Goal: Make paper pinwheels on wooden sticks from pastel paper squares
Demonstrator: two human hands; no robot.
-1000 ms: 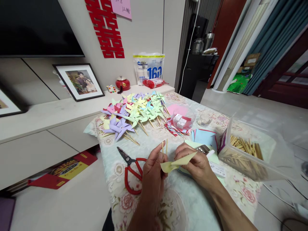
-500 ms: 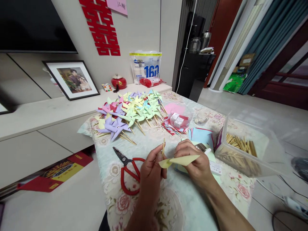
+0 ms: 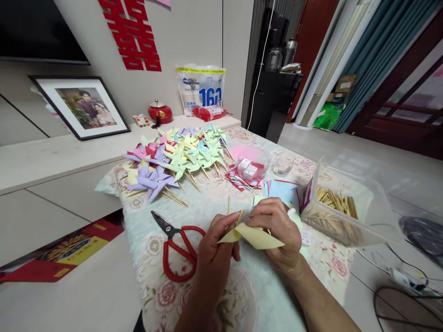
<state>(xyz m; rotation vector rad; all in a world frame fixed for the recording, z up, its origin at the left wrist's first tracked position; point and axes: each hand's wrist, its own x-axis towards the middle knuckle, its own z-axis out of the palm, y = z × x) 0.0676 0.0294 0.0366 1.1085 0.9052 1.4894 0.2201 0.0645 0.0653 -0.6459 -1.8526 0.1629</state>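
Over the middle of the table, my left hand (image 3: 216, 246) is closed, fingers curled round a thin wooden stick (image 3: 229, 204) that points upward. A second short stick end (image 3: 240, 216) shows between the hands, just behind the paper. My right hand (image 3: 278, 226) pinches a folded pale yellow paper pinwheel (image 3: 261, 236), whose left tip reaches across to my left fingers. How the paper and stick are joined is hidden. Red-handled scissors (image 3: 180, 244) lie partly open to the left of my left hand.
Finished paper pinwheels (image 3: 159, 180) lie heaped at the back left. A clear plastic box (image 3: 332, 226) of wooden sticks stands at the right. Behind my hands are red paper strips (image 3: 238, 180), a small round container (image 3: 283, 167) and blue paper (image 3: 283, 191).
The paper has tilted, showing more of its broad face, and the right hand has moved slightly closer to the left. A second stick end now shows. The whole view has shifted somewhat.
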